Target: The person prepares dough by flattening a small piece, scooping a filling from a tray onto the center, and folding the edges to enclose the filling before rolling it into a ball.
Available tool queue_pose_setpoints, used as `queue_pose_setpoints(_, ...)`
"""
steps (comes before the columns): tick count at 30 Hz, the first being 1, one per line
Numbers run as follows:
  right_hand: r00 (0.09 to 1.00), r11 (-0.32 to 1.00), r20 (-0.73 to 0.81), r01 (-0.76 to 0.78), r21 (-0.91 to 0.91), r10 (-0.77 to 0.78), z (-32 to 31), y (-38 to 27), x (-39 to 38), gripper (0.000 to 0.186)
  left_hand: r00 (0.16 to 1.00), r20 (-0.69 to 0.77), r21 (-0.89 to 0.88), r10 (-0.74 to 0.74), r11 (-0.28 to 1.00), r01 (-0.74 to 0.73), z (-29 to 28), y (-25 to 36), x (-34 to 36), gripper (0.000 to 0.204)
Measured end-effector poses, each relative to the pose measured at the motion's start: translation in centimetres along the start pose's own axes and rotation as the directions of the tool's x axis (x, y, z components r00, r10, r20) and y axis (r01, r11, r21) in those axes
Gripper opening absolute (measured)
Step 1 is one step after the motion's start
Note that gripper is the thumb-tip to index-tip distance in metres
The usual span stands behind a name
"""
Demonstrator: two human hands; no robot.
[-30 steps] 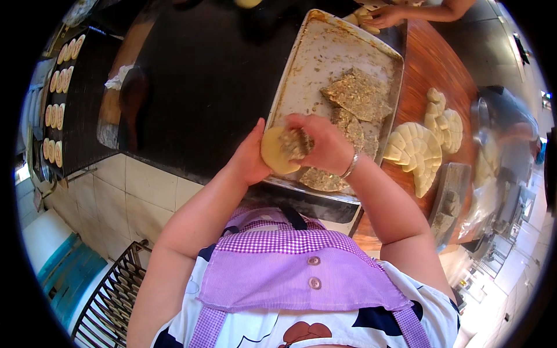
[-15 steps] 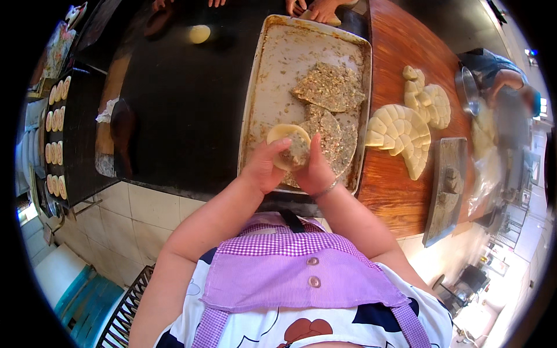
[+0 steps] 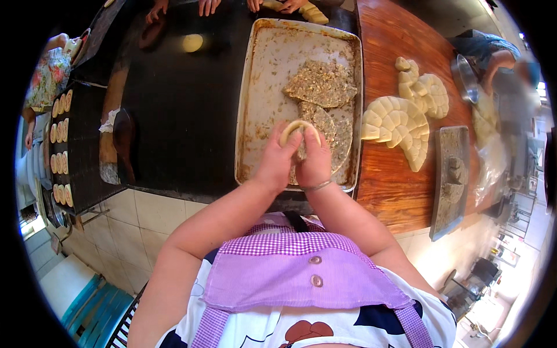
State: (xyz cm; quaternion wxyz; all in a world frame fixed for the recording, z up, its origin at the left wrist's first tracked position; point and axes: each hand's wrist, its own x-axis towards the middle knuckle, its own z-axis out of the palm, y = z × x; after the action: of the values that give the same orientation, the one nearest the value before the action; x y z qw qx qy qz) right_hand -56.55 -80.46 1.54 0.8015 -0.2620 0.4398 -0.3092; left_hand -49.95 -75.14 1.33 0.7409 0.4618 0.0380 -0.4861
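Observation:
Between both hands I hold a pale dough round (image 3: 300, 124), its edge curled up around a greyish crumbly filling. My left hand (image 3: 275, 159) grips its left side, thumb pressed inward. My right hand (image 3: 314, 161) grips the right side, its thumb beside the other one. Both hands are over the lower part of a metal tray (image 3: 255, 75). In that tray lie mounds of the grey, nut-flecked filling (image 3: 321, 84), one just beyond my fingers and partly hidden by them.
Cut dough pieces (image 3: 393, 123) lie on the wooden table at right, near a grey metal tray (image 3: 445, 197) and a steel bowl (image 3: 466, 78). A flat dough disc (image 3: 192, 43) lies on the dark counter. Co-workers' hands (image 3: 290, 5) are at the far edge. Small rounds (image 3: 60, 147) fill a rack at left.
The dough round was open and flat, with its filling showing; now its edge is folded up between my thumbs. Far hands have shifted left along the counter's edge.

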Motion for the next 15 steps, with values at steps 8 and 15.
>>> queue_pose_setpoints(8, 0.957, 0.952, 0.252, 0.207, -0.228, -0.148, -0.4, -1.3, -0.1, 0.049, 0.993, 0.102, -0.272, 0.059, 0.962, -0.029, -0.5, 1.0, -0.7, 0.037)
queue_pose_setpoints(15, 0.96, 0.945, 0.195, 0.243, -0.221, -0.201, 0.2, 0.4, -1.3, 0.029, 0.953, -0.032, 0.154, 0.3, 0.944, -0.292, 0.5, -0.8, -2.0, 0.028)
